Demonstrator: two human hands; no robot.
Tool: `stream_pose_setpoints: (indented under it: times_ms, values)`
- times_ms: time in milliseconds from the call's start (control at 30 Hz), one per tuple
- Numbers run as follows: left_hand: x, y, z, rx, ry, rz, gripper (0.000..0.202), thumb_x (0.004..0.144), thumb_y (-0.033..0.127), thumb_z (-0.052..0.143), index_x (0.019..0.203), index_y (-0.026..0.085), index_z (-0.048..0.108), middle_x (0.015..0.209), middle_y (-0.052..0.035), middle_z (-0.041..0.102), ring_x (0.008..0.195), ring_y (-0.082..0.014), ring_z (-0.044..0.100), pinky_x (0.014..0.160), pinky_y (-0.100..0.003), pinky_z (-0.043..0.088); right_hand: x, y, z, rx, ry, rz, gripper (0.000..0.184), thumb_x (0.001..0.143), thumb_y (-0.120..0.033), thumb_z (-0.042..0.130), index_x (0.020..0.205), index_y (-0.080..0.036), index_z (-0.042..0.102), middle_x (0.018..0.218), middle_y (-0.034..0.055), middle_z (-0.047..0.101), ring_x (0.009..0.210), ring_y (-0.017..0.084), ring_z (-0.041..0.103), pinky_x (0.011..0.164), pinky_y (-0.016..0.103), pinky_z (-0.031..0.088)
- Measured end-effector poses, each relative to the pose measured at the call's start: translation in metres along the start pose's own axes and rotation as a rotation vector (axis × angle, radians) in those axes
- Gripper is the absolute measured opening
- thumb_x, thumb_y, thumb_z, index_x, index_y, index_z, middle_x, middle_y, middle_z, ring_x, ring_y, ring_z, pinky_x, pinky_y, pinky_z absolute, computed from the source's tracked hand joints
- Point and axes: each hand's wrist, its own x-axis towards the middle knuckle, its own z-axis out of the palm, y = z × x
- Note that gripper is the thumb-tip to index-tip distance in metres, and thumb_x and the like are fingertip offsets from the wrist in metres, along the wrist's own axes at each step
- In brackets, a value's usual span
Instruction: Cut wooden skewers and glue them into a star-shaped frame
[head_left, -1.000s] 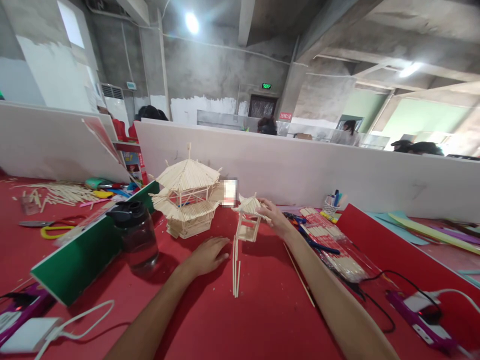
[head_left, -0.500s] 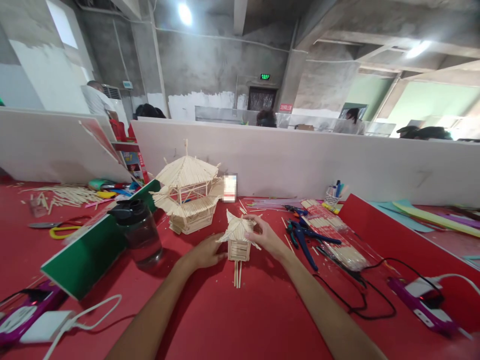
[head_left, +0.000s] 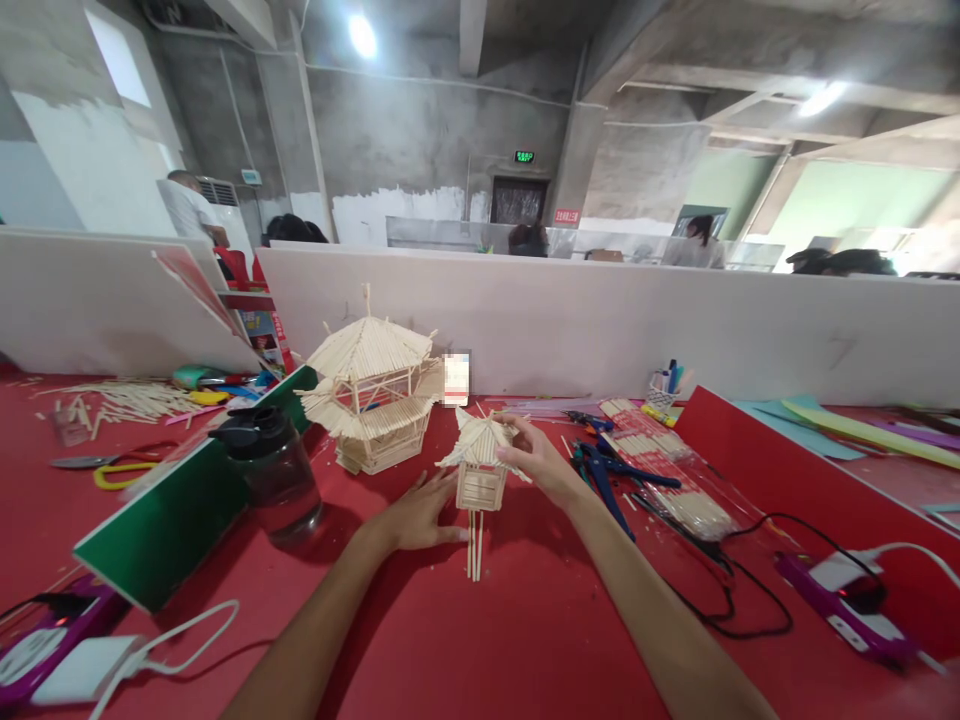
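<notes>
Card [head_left: 457, 379] at the far side is all pixelated, can't read it. Left hand [head_left: 420, 513] kinda loses some fingertips behind the small house [head_left: 480, 486], which also hides the sticks' [head_left: 475, 560] far ends. Purple box [head_left: 41, 652] on the left gets cut off.

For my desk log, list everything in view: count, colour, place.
Small house: 1, beige, centre
Large house: 1, beige, centre-left
Loose sticks: several, beige, front centre
Stick pile: 1, beige, far left
Stick packs: several, beige/red, right
Bottle: 1, dark, left
Boards: 2, green/red, left/right
Scissors: 1, partly yellow, left
Tools: 2+, blue, right
Pens: several, mixed, right
Power strips: 2, purple, front corners
Cables: several, black/white, front
Paper: several, mixed, far right
Table: 1, red, beneath
Partitions: 2+, white, behind
People: several, some white-clad, background
Left hand: 1, bare, beside small house
Right hand: 1, bare, on small house
</notes>
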Motion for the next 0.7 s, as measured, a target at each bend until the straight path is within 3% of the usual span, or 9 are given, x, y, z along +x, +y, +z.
stream_pose_setpoints:
  times_ms: [100,267,333,467,567,700]
  values:
    - [0.001,-0.002,0.007,0.025,-0.076,0.001,0.089,0.082,0.07,0.056,0.154,0.028,0.024,0.161,-0.0125,0.021,0.148,-0.0373,0.014,0.117,-0.061,0.01,0.0,0.0,-0.003,0.021,0.002,-0.008,0.05,0.072,-0.038,0.072,0.118,-0.024,0.058,0.107,0.0038,0.066,0.096,0.022,0.061,0.084,0.031,0.046]
    - [0.001,0.005,0.013,0.054,-0.081,-0.113,0.096,0.081,0.073,0.053,0.154,0.02,0.02,0.16,-0.0198,0.019,0.149,-0.037,0.013,0.117,-0.06,0.014,-0.001,0.0,-0.014,0.046,0.063,-0.016,0.052,0.073,-0.038,0.071,0.121,-0.023,0.056,0.108,0.0044,0.067,0.097,0.022,0.062,0.085,0.031,0.047]
    - [0.0,0.012,0.011,0.076,-0.071,-0.18,0.09,0.082,0.07,0.054,0.149,0.016,0.028,0.157,-0.0222,0.026,0.147,-0.0379,0.018,0.116,-0.059,0.017,-0.003,0.001,-0.024,0.015,0.115,-0.015,0.053,0.073,-0.039,0.07,0.121,-0.022,0.055,0.109,0.0049,0.067,0.097,0.023,0.061,0.086,0.032,0.047]
    - [-0.001,0.022,0.007,0.117,0.0,-0.222,0.048,0.089,0.052,0.054,0.121,0.018,0.051,0.132,-0.0164,0.055,0.13,-0.0347,0.047,0.11,-0.055,0.03,-0.003,0.009,-0.051,-0.15,0.227,-0.022,0.052,0.069,-0.036,0.07,0.117,-0.021,0.058,0.11,0.0055,0.066,0.099,0.024,0.06,0.088,0.033,0.046]
    - [0.0,0.023,0.007,0.152,0.032,-0.245,0.033,0.088,0.043,0.056,0.108,0.017,0.053,0.118,-0.0139,0.059,0.115,-0.0319,0.056,0.107,-0.052,0.036,0.004,0.022,-0.067,-0.159,0.269,-0.007,0.053,0.068,-0.035,0.068,0.118,-0.02,0.058,0.107,0.0048,0.066,0.097,0.023,0.06,0.086,0.033,0.046]
    - [0.001,0.023,0.011,0.169,0.049,-0.275,0.029,0.087,0.041,0.056,0.105,0.018,0.053,0.115,-0.0127,0.059,0.111,-0.0311,0.058,0.105,-0.051,0.038,0.019,0.04,-0.077,-0.076,0.191,0.043,0.055,0.067,-0.035,0.067,0.119,-0.021,0.057,0.106,0.004,0.066,0.093,0.021,0.06,0.084,0.032,0.047]
